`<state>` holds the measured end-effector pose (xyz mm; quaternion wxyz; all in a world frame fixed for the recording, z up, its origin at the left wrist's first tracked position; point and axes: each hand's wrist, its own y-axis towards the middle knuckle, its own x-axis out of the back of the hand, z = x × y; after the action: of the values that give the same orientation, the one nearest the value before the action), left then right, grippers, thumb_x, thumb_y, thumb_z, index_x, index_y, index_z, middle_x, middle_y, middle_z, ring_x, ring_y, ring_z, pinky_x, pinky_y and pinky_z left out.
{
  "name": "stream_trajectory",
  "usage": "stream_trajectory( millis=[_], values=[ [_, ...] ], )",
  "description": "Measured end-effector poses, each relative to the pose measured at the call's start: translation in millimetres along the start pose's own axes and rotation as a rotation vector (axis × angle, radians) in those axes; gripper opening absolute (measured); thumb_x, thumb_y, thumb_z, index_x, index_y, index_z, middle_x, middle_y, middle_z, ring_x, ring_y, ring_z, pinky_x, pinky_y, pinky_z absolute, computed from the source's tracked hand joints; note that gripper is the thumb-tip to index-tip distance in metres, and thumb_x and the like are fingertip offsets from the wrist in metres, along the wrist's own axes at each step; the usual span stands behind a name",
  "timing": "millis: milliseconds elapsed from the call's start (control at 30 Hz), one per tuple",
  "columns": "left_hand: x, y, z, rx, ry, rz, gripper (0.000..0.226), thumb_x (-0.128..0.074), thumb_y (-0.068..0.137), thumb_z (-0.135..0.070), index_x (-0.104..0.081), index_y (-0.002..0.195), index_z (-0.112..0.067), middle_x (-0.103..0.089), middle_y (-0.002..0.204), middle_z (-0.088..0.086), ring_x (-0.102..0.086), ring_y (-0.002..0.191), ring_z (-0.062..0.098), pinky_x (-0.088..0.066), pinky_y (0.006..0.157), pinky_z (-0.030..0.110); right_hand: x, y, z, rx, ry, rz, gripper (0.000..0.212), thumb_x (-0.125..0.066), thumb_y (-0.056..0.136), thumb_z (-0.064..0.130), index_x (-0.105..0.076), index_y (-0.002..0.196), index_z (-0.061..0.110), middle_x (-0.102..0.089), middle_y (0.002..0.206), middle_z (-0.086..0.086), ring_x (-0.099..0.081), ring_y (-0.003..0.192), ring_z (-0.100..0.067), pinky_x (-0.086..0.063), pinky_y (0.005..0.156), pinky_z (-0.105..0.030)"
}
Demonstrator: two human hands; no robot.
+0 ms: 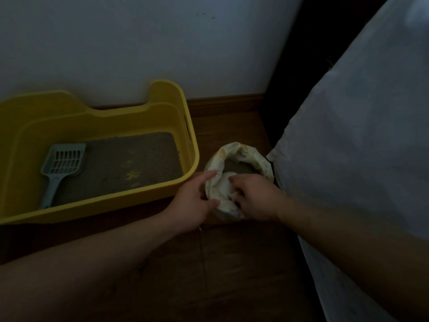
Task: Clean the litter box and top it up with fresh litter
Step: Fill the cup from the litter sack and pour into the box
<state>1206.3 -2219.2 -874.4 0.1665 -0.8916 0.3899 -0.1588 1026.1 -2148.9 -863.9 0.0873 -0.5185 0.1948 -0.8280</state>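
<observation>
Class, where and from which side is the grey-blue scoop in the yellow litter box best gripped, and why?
Take the narrow handle of the grey-blue slotted plastic scoop, reaching down over the near wall of the yellow plastic litter box. It lies flat on the litter, handle pointing toward that wall; the wide head gives a poorer grip.

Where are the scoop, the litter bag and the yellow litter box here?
scoop (63,162): head view, on its slotted blade.
litter bag (243,150): head view, on its rolled far rim.
litter box (104,204): head view, on its yellow front wall.
</observation>
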Motion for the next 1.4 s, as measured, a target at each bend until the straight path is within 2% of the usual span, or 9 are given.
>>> stream_trajectory(
  millis=[100, 167, 333, 467, 567, 1000, 1200, 1300, 1400],
  values=[
    [0, -1, 0, 0.006, 0.022, -0.006, 0.074, -0.067, 0.089, -0.001, -0.038, 0.149, -0.034, -0.033, 0.154, -0.011, -0.060, 0.102, 0.000, -0.058, 0.077, 0.019, 1, 3, -4, -0.057, 0.143, -0.024, 0.015, -0.056, 0.098, 0.029, -0.065, 0.107, 0.021, -0.065, 0.105, 0.002, -0.062, 0.089, -0.013, -0.057, 0.082, -0.041],
    [1, -1, 0, 0.010, 0.033, -0.004, 0.074, -0.067, 0.089, -0.002, -0.037, 0.149, -0.035, -0.033, 0.154, -0.011, -0.059, 0.106, 0.002, -0.059, 0.081, 0.022, 3, 3, -5, -0.100, 0.263, -0.033, 0.012, -0.054, 0.100, 0.032, -0.064, 0.103, 0.026, -0.065, 0.097, 0.007, -0.063, 0.086, -0.009, -0.056, 0.076, -0.033],
    [3, -1, -1, 0.013, 0.090, 0.001, 0.073, -0.067, 0.090, -0.007, -0.036, 0.149, -0.037, -0.032, 0.155, -0.012, -0.055, 0.103, -0.001, -0.056, 0.079, 0.017, 10, 8, -11, -0.190, 0.439, -0.041, 0.011, -0.052, 0.101, 0.028, -0.062, 0.097, 0.026, -0.064, 0.097, 0.004, -0.063, 0.088, -0.012, -0.053, 0.071, -0.028],
    [4, -1, -1, 0.007, 0.122, 0.006, 0.073, -0.068, 0.090, -0.009, -0.035, 0.150, -0.036, -0.030, 0.156, -0.012, -0.051, 0.115, 0.002, -0.055, 0.082, 0.017, 12, 12, -16, -0.260, 0.529, -0.061, 0.013, -0.053, 0.101, 0.025, -0.062, 0.092, 0.026, -0.065, 0.096, 0.001, -0.062, 0.085, -0.013, -0.048, 0.065, -0.025],
    [4, -2, -1, 0.013, 0.118, 0.003, 0.073, -0.068, 0.090, -0.010, -0.035, 0.149, -0.037, -0.031, 0.156, -0.011, -0.054, 0.121, 0.009, -0.059, 0.089, 0.030, 12, 13, -21, -0.302, 0.574, -0.076, 0.014, -0.053, 0.101, 0.021, -0.063, 0.091, 0.024, -0.065, 0.096, 0.000, -0.062, 0.087, -0.015, -0.048, 0.068, -0.027],
    [2, 2, 5, -0.020, 0.229, -0.067, 0.073, -0.071, 0.089, -0.018, -0.033, 0.151, -0.032, -0.038, 0.154, -0.006, -0.051, 0.131, 0.016, -0.054, 0.099, 0.041, 21, -18, -37, -0.378, 0.795, -0.231, 0.021, -0.053, 0.098, 0.011, -0.060, 0.080, 0.017, -0.062, 0.085, -0.006, -0.057, 0.080, -0.019, -0.046, 0.073, -0.037],
    [1, 2, 6, -0.007, 0.238, -0.060, 0.072, -0.071, 0.089, -0.020, -0.035, 0.149, -0.035, -0.041, 0.152, -0.005, -0.052, 0.130, 0.020, -0.055, 0.097, 0.042, 17, -35, -33, -0.382, 1.099, -0.304, 0.019, -0.048, 0.102, 0.005, -0.062, 0.089, 0.008, -0.064, 0.099, -0.016, -0.064, 0.097, -0.024, -0.054, 0.092, -0.039],
    [2, 2, 5, -0.009, 0.239, -0.051, 0.072, -0.072, 0.088, -0.022, -0.036, 0.149, -0.035, -0.040, 0.152, -0.006, -0.054, 0.129, 0.019, -0.057, 0.095, 0.040, 20, -40, -26, -0.395, 1.226, -0.300, 0.018, -0.042, 0.104, 0.003, -0.059, 0.101, -0.002, -0.062, 0.110, -0.017, -0.064, 0.099, -0.021, -0.055, 0.082, -0.028],
    [3, 2, 2, 0.009, 0.243, -0.035, 0.073, -0.073, 0.087, -0.024, -0.035, 0.149, -0.036, -0.043, 0.151, -0.006, -0.056, 0.126, 0.019, -0.057, 0.094, 0.039, 21, -46, -23, -0.392, 1.362, -0.282, 0.020, -0.040, 0.104, 0.003, -0.059, 0.100, 0.000, -0.061, 0.120, -0.021, -0.062, 0.112, -0.027, -0.055, 0.088, -0.032]
  ],
)
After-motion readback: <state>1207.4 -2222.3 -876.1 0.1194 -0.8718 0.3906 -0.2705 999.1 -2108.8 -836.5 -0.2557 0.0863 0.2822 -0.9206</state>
